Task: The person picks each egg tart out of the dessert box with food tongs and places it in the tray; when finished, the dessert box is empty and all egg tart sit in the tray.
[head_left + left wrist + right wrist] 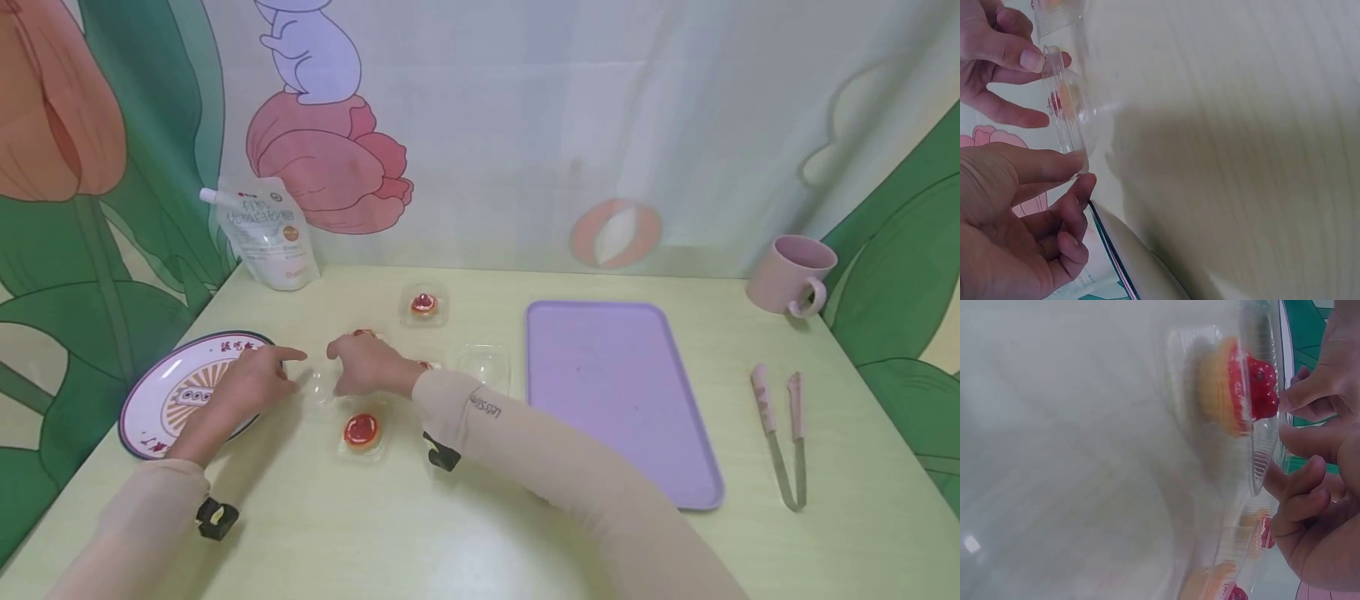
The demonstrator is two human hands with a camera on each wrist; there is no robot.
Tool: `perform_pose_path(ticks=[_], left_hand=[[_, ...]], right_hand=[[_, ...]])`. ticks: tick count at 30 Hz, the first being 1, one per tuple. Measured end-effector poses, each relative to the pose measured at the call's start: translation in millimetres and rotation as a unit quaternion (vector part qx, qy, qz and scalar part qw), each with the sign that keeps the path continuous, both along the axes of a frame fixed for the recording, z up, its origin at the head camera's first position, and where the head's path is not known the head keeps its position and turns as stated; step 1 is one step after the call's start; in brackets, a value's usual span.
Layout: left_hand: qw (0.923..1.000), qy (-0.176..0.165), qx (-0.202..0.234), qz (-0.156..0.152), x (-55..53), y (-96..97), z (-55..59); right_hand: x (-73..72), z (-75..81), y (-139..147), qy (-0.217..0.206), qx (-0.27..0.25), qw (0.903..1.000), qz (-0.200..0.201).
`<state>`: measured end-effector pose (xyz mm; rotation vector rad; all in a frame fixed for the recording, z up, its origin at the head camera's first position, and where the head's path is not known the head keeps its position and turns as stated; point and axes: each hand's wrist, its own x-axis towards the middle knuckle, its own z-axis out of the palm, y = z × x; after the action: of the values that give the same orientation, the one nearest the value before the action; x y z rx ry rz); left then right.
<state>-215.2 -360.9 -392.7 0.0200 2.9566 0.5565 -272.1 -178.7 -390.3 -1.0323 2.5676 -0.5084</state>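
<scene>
Between my two hands is a clear plastic box (321, 387), its thin edge visible in the left wrist view. My left hand (253, 382) pinches one end of it between thumb and index finger, beside the plate. At the other end, my right hand (369, 365) grips the plastic with thumb and fingertips. A red-topped tart (362, 432) in its own clear box sits just in front of the right hand. Another boxed tart (423, 305) stands farther back. More tarts are partly hidden behind the right hand and wrist. An open clear box (484, 367) lies right of them.
At left lies a white plate (142, 408) with a dark rim. A purple tray (615, 392) is right of centre, partly under the right sleeve. Farther right are tongs (787, 450) and a pink mug (787, 271). A white spouted pouch (268, 237) stands back left.
</scene>
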Motion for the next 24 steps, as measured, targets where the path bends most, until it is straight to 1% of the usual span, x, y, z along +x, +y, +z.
perform_pose_path(ticks=[3, 5, 10, 13, 15, 17, 19, 21, 24], left_hand=[[0.9999, 0.003, -0.013, -0.006, -0.3, 1.6, 0.2], [0.9997, 0.003, -0.020, -0.010, -0.5, 2.0, 0.0], [0.9997, -0.006, -0.020, -0.011, -0.6, 1.9, 0.3], [0.9996, -0.011, -0.023, -0.014, -2.0, 2.0, 2.8], [0.9994, -0.017, -0.026, -0.013, -3.3, 1.6, 6.6], [0.9994, -0.021, -0.027, -0.011, -4.9, 0.2, 11.7], [0.9994, -0.025, -0.021, -0.009, -6.9, -1.4, 17.3], [0.9997, -0.022, -0.009, -0.011, -9.9, -1.4, 21.2], [0.9994, -0.007, 0.018, -0.029, -18.5, 2.0, 23.8]], right_hand=[[0.4, 0.1, 0.4, -0.004, 0.002, 1.0000, 0.001], [0.1, -0.3, 0.1, 0.000, 0.004, 1.0000, 0.002], [-2.3, -2.9, 0.9, 0.006, 0.007, 1.0000, -0.001], [-4.4, -1.5, 8.0, 0.000, -0.002, 1.0000, 0.005], [-5.8, 4.3, 16.2, -0.005, -0.012, 0.9998, 0.013], [-8.5, 13.9, 26.2, -0.021, -0.024, 0.9993, 0.017], [-13.9, 24.4, 36.8, -0.040, -0.041, 0.9983, 0.012], [-22.0, 34.7, 47.7, -0.055, -0.057, 0.9968, 0.001], [-39.3, 43.7, 65.0, -0.057, -0.077, 0.9952, -0.017]])
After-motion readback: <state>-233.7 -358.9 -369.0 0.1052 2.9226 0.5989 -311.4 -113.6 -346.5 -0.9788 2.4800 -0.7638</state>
